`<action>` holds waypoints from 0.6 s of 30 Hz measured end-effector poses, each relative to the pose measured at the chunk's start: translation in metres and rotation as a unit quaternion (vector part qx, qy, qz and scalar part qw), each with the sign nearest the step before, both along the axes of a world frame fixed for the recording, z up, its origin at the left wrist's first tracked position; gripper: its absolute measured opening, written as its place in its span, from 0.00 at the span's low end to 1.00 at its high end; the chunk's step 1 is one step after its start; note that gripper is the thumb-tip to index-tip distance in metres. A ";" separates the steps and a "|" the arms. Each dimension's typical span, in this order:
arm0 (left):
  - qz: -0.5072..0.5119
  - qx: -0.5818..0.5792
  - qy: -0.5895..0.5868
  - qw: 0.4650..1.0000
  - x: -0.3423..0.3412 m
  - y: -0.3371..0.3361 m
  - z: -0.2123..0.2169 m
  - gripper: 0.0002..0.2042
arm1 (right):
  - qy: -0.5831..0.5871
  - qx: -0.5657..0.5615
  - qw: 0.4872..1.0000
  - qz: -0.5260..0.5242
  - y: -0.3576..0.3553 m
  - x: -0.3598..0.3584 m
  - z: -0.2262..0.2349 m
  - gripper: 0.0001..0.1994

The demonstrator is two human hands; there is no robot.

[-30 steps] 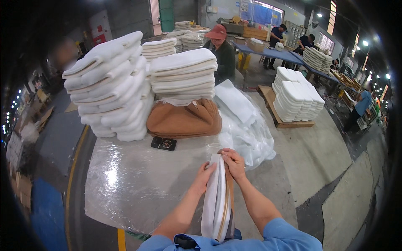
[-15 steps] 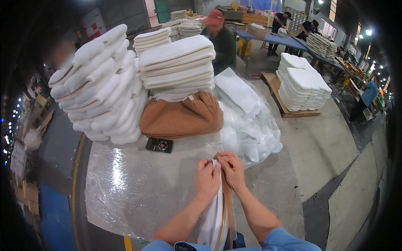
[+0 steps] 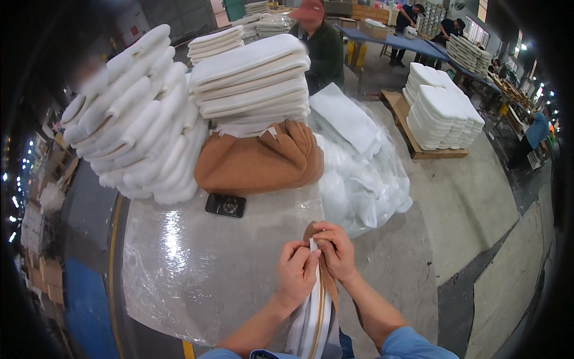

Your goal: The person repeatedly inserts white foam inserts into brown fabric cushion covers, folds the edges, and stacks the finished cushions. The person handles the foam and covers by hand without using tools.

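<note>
My left hand (image 3: 296,272) pinches the upper end of a brown fabric cover (image 3: 328,283) with white lining and a tan zipper strip (image 3: 320,317). Beside it, my right hand (image 3: 338,254) grips the same end, fingers bent over the brown cloth. From both hands the cover hangs down toward my body, its white side to the left and its brown side to the right. The fingertips nearly meet, so the exact spot they hold is partly hidden. Beyond them, a bundle of folded brown covers (image 3: 257,161) lies on the plastic-wrapped table (image 3: 239,257).
A black phone-like object (image 3: 226,205) lies before the brown bundle. Tall stacks of white padding (image 3: 137,119) and folded white pads (image 3: 251,78) stand behind. Clear plastic with white padding (image 3: 365,179) sits right of them. Across the table is a person in a red cap (image 3: 326,54).
The view has tilted slightly. More brown cloth shows above my fingers, and my right hand has shifted a little on the cover. Both hands keep their hold.
</note>
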State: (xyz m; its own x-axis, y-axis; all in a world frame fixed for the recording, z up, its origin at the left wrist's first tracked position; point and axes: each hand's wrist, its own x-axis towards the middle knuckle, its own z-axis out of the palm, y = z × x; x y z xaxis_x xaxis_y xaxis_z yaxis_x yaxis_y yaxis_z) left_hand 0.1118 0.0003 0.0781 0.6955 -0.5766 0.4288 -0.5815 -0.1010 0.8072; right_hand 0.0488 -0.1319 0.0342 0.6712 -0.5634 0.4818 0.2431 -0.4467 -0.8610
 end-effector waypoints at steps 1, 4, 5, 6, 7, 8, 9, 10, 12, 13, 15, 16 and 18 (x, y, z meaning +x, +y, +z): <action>-0.011 0.008 -0.011 1.000 0.002 0.000 0.006 0.06 | 0.024 -0.028 0.999 0.038 -0.011 0.001 0.012 0.06; -0.059 0.044 -0.016 0.997 0.009 0.002 0.016 0.07 | 0.075 -0.061 0.987 0.128 -0.030 -0.002 0.023 0.06; -0.079 0.058 -0.012 0.995 0.012 0.001 0.018 0.07 | 0.090 -0.063 0.982 0.152 -0.034 -0.004 0.024 0.06; -0.093 0.053 0.037 0.994 0.021 0.001 0.023 0.08 | 0.073 -0.027 0.988 0.134 -0.033 -0.005 0.018 0.06; -0.106 0.049 0.087 0.989 0.036 -0.001 0.027 0.08 | 0.057 0.011 0.991 0.117 -0.025 -0.006 0.010 0.06; -0.121 0.047 0.136 0.982 0.049 -0.011 0.031 0.09 | 0.040 0.048 0.993 0.099 -0.019 -0.007 0.002 0.05; -0.143 0.022 0.164 0.976 0.065 -0.029 0.035 0.11 | 0.035 0.049 0.995 0.084 -0.014 -0.006 0.001 0.05; -0.155 -0.001 0.188 0.970 0.085 -0.045 0.040 0.14 | 0.026 0.051 0.995 0.079 -0.005 -0.002 0.003 0.05; -0.321 -0.001 0.267 0.909 0.107 -0.084 0.039 0.25 | 0.015 0.056 0.996 0.075 0.006 0.003 0.003 0.05; -0.361 0.064 0.303 0.879 0.104 -0.103 0.034 0.29 | 0.014 0.059 0.996 0.066 0.007 0.003 -0.001 0.05; -0.432 0.190 0.366 0.802 0.097 -0.132 0.024 0.38 | 0.018 0.097 0.994 0.055 0.010 0.004 -0.006 0.06; -0.447 0.238 0.338 0.794 0.096 -0.137 0.019 0.40 | 0.023 0.131 0.990 0.053 0.013 0.005 -0.008 0.06; -0.472 0.329 0.275 0.770 0.091 -0.140 0.009 0.44 | 0.030 0.166 0.984 0.050 0.015 0.003 -0.012 0.07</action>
